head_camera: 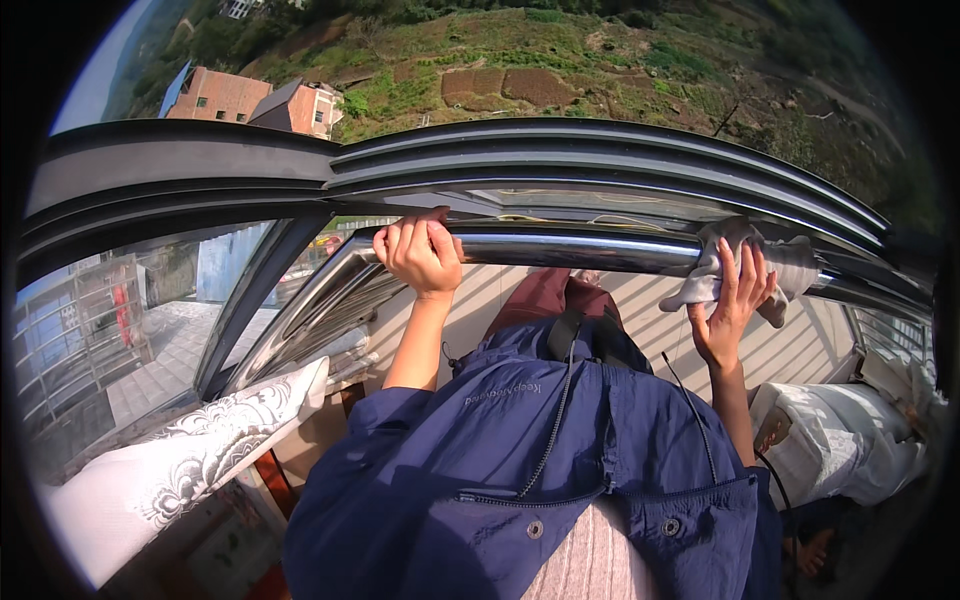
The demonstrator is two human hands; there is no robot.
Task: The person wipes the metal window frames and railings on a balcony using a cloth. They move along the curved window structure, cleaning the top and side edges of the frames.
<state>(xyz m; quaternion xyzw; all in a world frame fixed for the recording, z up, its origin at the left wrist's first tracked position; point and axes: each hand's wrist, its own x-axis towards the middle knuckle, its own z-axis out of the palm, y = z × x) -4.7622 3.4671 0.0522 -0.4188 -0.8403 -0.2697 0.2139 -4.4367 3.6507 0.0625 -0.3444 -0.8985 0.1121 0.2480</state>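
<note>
A polished metal handrail [577, 250] runs across in front of me, below the window frame. Near its left bend, my left hand [424, 251] is wrapped over the tube, thumb and fingers curled. Toward the rail's right end, a crumpled grey cloth [712, 259] is draped around the tube. My right hand [729, 304] presses the cloth onto the rail from the near side, its fingers spread over the top. The underside of the cloth is hidden.
Dark window tracks [600, 154] rise just beyond the rail, with terraced land far below. A rolled patterned sheet [202, 450] leans at the left. White wrapped bundles [840, 435] stand at the right. Slatted shadows cross the tiled floor [645, 292].
</note>
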